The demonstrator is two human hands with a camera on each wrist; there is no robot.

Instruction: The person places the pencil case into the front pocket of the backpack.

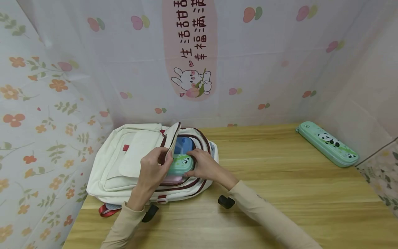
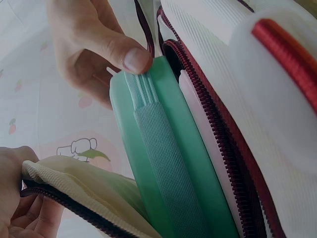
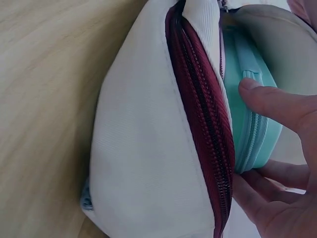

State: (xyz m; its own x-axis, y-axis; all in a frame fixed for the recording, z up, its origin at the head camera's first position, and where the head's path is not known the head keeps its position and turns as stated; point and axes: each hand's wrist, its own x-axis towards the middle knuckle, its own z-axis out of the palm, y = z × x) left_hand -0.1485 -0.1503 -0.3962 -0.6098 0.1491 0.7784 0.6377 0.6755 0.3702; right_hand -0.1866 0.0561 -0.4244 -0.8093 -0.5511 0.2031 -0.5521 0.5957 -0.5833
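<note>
A cream backpack (image 1: 124, 183) with dark red zips lies on the table, its front pocket unzipped. My left hand (image 1: 153, 167) pinches the edge of the pocket flap (image 2: 84, 183) and holds it up. With thumb and fingers, my right hand (image 1: 205, 165) grips the end of a mint green pencil case (image 1: 180, 165) printed with a panda. That case lies partly inside the pocket, and the flap hides its far end. In the right wrist view, the right thumb (image 3: 270, 101) presses on the case's zipped side. Beside it in the pocket are a blue item (image 1: 183, 144) and a pink item (image 1: 172, 179).
Another green panda pencil case (image 1: 328, 143) lies at the right rear of the wooden table (image 1: 258, 166). Patterned cloth (image 1: 264, 69) hangs behind and at the sides. A red strap loop (image 1: 109, 211) sticks out from under the backpack.
</note>
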